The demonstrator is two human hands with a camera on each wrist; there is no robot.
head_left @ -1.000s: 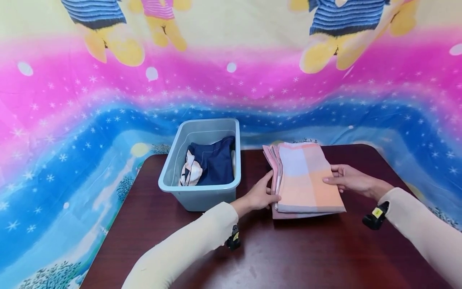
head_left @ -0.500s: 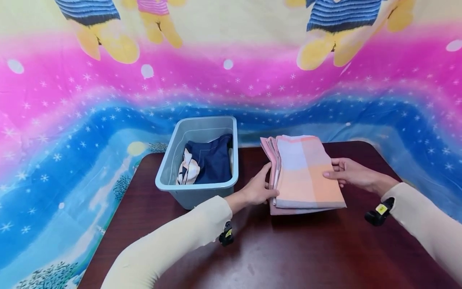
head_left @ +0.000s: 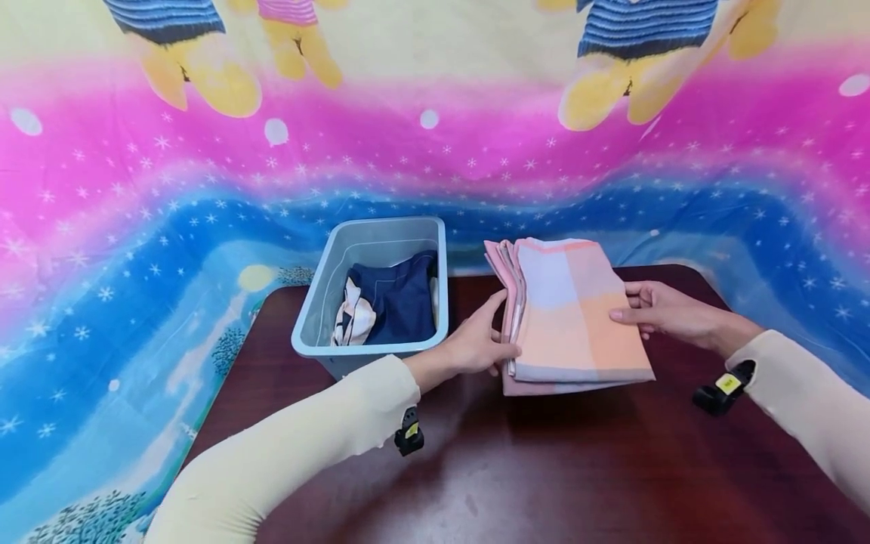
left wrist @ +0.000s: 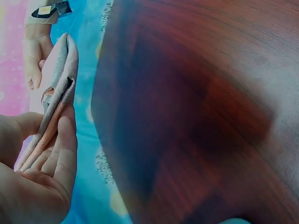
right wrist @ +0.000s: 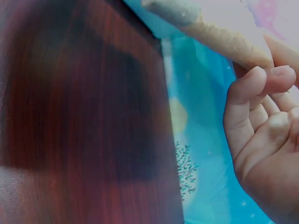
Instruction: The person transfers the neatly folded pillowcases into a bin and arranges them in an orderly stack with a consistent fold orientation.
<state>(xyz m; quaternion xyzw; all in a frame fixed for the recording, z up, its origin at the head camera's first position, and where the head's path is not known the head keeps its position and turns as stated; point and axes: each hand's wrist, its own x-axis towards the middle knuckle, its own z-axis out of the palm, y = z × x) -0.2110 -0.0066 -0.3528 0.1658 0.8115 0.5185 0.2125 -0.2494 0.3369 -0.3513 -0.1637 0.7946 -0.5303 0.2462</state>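
A folded checked cloth [head_left: 571, 317] in peach, pink and pale lilac is held up over the table between both hands, its shadow on the wood below. My left hand [head_left: 476, 344] grips its layered left edge, thumb in front and fingers behind; in the left wrist view the folded cloth [left wrist: 58, 88] lies between thumb and fingers. At the opposite edge my right hand [head_left: 669, 313] pinches the cloth, thumb on the front face. The right wrist view shows the right hand's [right wrist: 266, 116] curled fingers right at the cloth's edge [right wrist: 233, 44].
Left of the cloth stands a grey-blue plastic bin [head_left: 370, 350]. Inside it lie a navy cloth [head_left: 401, 302] and a cream patterned cloth [head_left: 353, 317]. The dark wooden table [head_left: 530, 468] ends at a printed fabric backdrop [head_left: 476, 151] behind.
Both hands have lifted the folded cloth off the table, and it has shifted slightly left. The view has also tilted a little. The bin and its contents stay put.
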